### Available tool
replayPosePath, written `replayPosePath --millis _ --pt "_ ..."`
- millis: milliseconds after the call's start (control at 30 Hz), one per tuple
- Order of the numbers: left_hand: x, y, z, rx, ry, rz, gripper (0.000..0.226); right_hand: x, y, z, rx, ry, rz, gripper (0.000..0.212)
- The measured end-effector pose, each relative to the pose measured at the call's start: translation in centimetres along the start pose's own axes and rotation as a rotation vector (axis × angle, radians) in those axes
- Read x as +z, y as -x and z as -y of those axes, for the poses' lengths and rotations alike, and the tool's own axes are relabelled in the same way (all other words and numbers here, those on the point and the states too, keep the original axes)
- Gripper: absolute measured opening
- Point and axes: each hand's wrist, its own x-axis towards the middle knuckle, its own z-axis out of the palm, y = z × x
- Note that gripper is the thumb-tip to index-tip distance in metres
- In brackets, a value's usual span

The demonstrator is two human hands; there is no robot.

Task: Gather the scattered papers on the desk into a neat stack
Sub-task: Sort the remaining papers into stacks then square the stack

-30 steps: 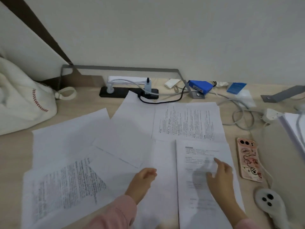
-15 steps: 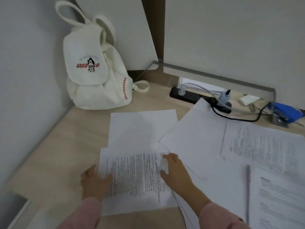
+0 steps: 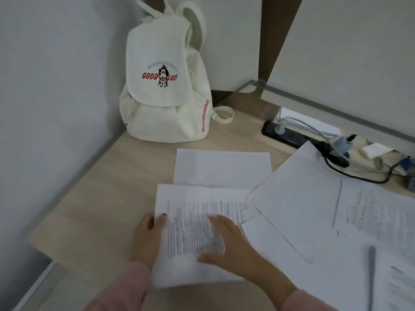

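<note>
Several white papers lie scattered on the light wooden desk [image 3: 101, 198]. A printed sheet [image 3: 195, 209] lies nearest me. My left hand [image 3: 146, 239] pinches its left edge, thumb on top. My right hand [image 3: 231, 243] presses flat on the sheet's right half, fingers spread. A blank sheet [image 3: 222, 167] lies just behind it, partly under it. A large blank sheet [image 3: 298, 198] lies angled to the right, overlapping others. Further right are another printed page [image 3: 377, 212] and a printed page [image 3: 399, 279] at the bottom right corner.
A white backpack [image 3: 166, 104] stands in the back left corner against the wall. A black power strip [image 3: 289, 135] with plugs and cables [image 3: 359, 176] runs along the back right. The desk's left edge [image 3: 45, 250] is close to my left hand.
My view swung left from the desk's middle to its left corner. Both hands moved to the printed sheet; my left hand now pinches its edge, and my right hand has slid onto its middle.
</note>
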Motion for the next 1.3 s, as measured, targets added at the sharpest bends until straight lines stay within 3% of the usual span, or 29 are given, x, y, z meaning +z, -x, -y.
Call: replayPosePath --millis 100,167,267,333,533,733,833,900,933,1000,1100,1200,1300 --pt "-1.6 -1.5 -0.9 0.009 0.138 -0.135 0.018 0.6 2.0 1.4 -0.084 0.028 -0.061 0.103" --pt "-2.6 -2.0 -1.4 0.02 0.226 -0.163 0.019 1.2 2.5 1.6 -0.077 -0.035 -0.236 0.099" --pt "-3.3 -1.5 -1.1 -0.003 0.309 -0.112 0.017 1.8 2.2 0.7 -0.006 -0.182 -0.495 0.074" --pt "-3.3 -0.9 0.2 -0.061 0.3 -0.052 0.021 1.6 1.6 -0.3 0.036 -0.093 -0.479 0.061" --pt "-4.5 0.9 4.3 -0.186 0.407 -0.056 0.023 0.5 -1.7 -0.8 0.116 0.398 -0.28 0.073" --pt "-7.8 1.6 6.9 -0.172 0.483 -0.133 0.033 0.5 -4.8 -2.3 -0.051 0.878 -0.48 0.054" --pt "-9.2 1.8 7.6 -0.168 0.52 -0.148 0.036 -0.4 -4.5 -1.3 -0.076 0.937 -0.438 0.05" --pt "-9.9 2.0 8.0 -0.17 0.541 -0.163 0.03 -1.0 -4.3 -0.9 0.004 0.717 -0.407 0.021" --pt "-10.3 2.2 8.1 -0.167 0.542 -0.17 0.027 -1.5 -4.2 -0.6 0.064 0.493 -0.46 0.007" --pt "-10.7 2.5 8.2 -0.152 0.529 -0.163 0.028 -2.4 -4.3 -0.1 0.157 0.021 -0.546 0.012" --pt "-11.2 2.4 8.2 -0.145 0.475 -0.164 0.036 -4.4 -3.4 2.2 0.057 -0.414 -0.673 0.015" --pt "-11.1 2.3 7.9 -0.135 0.382 -0.128 0.035 -6.6 -1.1 4.4 -0.085 -0.868 -0.509 0.015" --pt "-10.8 2.3 7.0 -0.114 0.282 -0.061 0.032 -8.9 0.9 4.5 -0.224 -1.084 -0.325 0.032"
